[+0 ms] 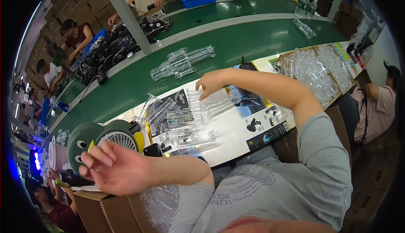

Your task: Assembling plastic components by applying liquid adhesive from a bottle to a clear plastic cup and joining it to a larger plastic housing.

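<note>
Beneath the right grip (216, 80), a clear plastic tube (221, 107)

Clear plastic tubes (222, 106), loosely clustered

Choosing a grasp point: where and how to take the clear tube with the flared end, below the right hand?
Likely mid-shaft on the clear tube, pinched crosswise from above: it lies on its side on the white surface, top exposed, and the shaft looks slimmer than the flared end. Other clear tubes crowd its left.
</note>
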Available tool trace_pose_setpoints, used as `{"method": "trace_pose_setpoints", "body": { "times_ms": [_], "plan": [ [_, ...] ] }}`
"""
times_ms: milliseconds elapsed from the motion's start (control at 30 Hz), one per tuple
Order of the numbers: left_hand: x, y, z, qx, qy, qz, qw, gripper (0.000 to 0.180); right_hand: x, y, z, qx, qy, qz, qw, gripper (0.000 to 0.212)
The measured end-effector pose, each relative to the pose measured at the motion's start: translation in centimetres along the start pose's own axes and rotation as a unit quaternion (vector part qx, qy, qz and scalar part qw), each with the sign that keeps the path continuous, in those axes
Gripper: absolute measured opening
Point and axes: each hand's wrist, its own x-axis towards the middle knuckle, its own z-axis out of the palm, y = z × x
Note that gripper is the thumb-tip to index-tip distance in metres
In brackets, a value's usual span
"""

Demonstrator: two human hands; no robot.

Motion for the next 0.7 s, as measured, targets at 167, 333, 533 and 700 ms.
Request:
{"method": "trace_pose_setpoints", "body": {
  "times_ms": [167, 333, 533, 700],
  "plan": [
    [-0.5, 0.0, -0.1, 0.079, -0.055, -0.044, 0.994, 0.012, 1.3, -0.3, 2.3, 0.030, 0.027, -0.019, 0.999, 0.065],
    [-0.6, -2.2, -0.6, 0.189, -0.064, -0.125, 0.972, 0.014, 0.0, -0.3, 1.8, 0.071, 0.150, 0.018, 0.986, 0.062],
    [-1.4, -4.5, -0.5, 0.501, -0.209, -0.224, 0.809, 0.026, -3.8, -4.0, -3.0, 0.236, 0.376, -0.071, 0.893, 0.055],
    [-2.9, -7.5, -0.8, 0.503, -0.321, -0.319, 0.736, 0.044, -8.4, -8.9, -5.7, 0.264, 0.412, -0.172, 0.855, 0.056]
  ]
}}
